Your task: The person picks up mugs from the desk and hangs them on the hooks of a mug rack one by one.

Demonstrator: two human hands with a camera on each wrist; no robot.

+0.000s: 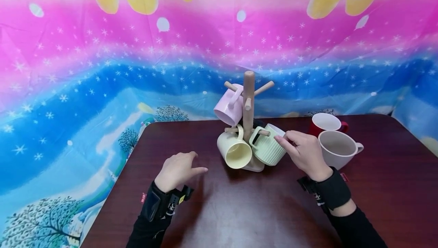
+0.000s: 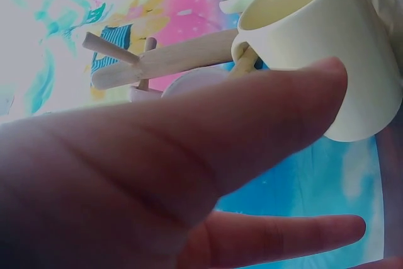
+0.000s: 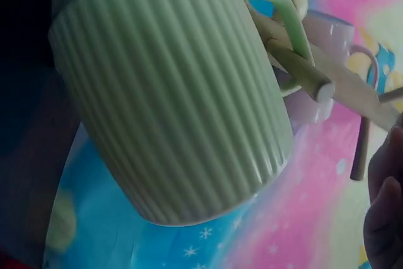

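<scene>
A wooden mug tree (image 1: 249, 103) stands on the table with three mugs on its pegs. The ribbed green mug (image 3: 170, 92) hangs with its handle round a lower peg. Beside it hangs a cream-yellow mug (image 2: 340, 48), its mouth facing forward, and a pink mug (image 1: 228, 105) is higher up. My right hand (image 1: 305, 153) hovers at the right of the green mug, its fingers loosely bent and holding nothing; the right wrist view shows fingertips (image 3: 385, 200) apart from the mug. Left of the tree, my left hand (image 1: 178, 169) is held over the table, thumb and fingers spread, with nothing in it.
To the right of the tree stand a grey-white mug (image 1: 337, 151) and a red mug (image 1: 316, 129) with a white inside, close together near my right hand. Bare upper pegs (image 1: 265, 87) stick out from the post. A printed cloth (image 1: 205, 50) hangs behind the dark table (image 1: 239, 210).
</scene>
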